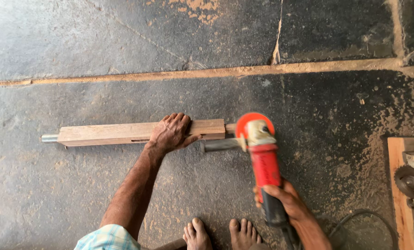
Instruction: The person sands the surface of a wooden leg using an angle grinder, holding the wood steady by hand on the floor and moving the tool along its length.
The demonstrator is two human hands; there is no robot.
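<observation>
Firmly, left hand (171, 133) fingers spread flat on wooden bar (123, 133), right hand (283, 199) fingers clamped round red grinder (262, 157) — disc at bar's end.

The dark grey stone floor (68, 194) fills the scene, its slabs rough and dusted with pale sawdust (383, 125) that lies thickest to the right. A sand-coloured joint line (179, 74) runs left to right across the far part of the floor, and a thin pale crack (277, 41) rises from it toward the far edge. At the right edge lies a flat orange-brown wooden board (397, 185), with a grey metal machine with a round disc (413, 180) resting on it. A black cable (355, 220) curves over the floor near the board. Two bare feet (221, 234) stand at the near edge, side by side.
</observation>
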